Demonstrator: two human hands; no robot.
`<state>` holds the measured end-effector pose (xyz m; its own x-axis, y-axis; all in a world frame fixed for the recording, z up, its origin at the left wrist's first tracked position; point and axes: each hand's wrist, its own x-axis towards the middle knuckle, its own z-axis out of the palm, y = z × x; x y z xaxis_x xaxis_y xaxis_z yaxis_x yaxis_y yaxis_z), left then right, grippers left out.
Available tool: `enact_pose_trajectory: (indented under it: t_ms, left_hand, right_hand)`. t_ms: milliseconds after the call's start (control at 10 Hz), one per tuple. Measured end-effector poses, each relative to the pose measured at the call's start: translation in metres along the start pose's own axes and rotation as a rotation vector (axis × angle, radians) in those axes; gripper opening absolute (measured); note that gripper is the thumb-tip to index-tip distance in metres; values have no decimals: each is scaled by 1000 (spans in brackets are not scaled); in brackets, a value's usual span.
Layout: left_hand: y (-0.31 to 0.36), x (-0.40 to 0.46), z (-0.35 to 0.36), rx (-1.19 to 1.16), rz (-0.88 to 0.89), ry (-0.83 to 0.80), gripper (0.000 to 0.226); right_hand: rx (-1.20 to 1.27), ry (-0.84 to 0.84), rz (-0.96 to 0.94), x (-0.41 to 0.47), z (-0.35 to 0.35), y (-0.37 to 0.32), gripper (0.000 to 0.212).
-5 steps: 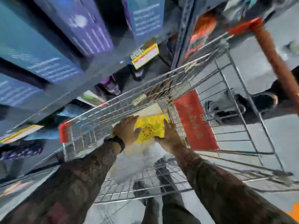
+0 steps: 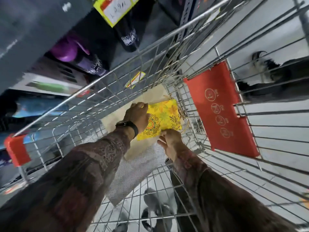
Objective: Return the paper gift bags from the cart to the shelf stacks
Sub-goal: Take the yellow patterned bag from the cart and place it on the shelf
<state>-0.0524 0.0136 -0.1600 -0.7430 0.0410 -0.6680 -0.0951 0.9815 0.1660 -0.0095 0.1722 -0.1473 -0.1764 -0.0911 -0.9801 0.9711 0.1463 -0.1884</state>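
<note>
A yellow paper gift bag [image 2: 164,117] with a flower and mandala print lies flat inside the wire cart [image 2: 150,67], on top of a beige bag [image 2: 115,118] and a white dotted bag [image 2: 133,171]. My left hand [image 2: 136,115], with a black band at the wrist, grips the yellow bag's far left edge. My right hand [image 2: 170,141] pinches its near right corner. Twine handles stick out at the bag's right side.
A red plastic child-seat flap [image 2: 222,113] hangs on the cart's right wall. Shelves [image 2: 41,30] on the left hold dark and purple items, with a yellow price tag [image 2: 115,9] above. A red corner bumper [image 2: 15,149] sits at the cart's left. Another person's shoes [image 2: 267,77] stand beyond the cart.
The view has closed in on the cart. My left hand has slid to the bag's far edge and my right hand to its near corner.
</note>
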Motion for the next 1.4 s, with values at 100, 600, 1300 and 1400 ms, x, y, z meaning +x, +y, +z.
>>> enact_pose_trajectory:
  t_ms: [100, 600, 1300, 1400]
  left_hand:
    - [-7, -6, 5, -84, -26, 68, 45]
    - [-30, -282, -83, -1239, -195, 502, 31]
    - [-90, -662, -190, -1691, 265, 1439, 38]
    - [-92, -664, -194, -1685, 239, 1471, 38]
  right_hand:
    - [-137, 99, -47, 4, -1, 1, 33]
    - [471, 16, -449, -239, 43, 13, 25]
    - [-83, -470, -1550, -592, 212, 61, 75]
    - [-100, -439, -1573, -593, 219, 54, 77]
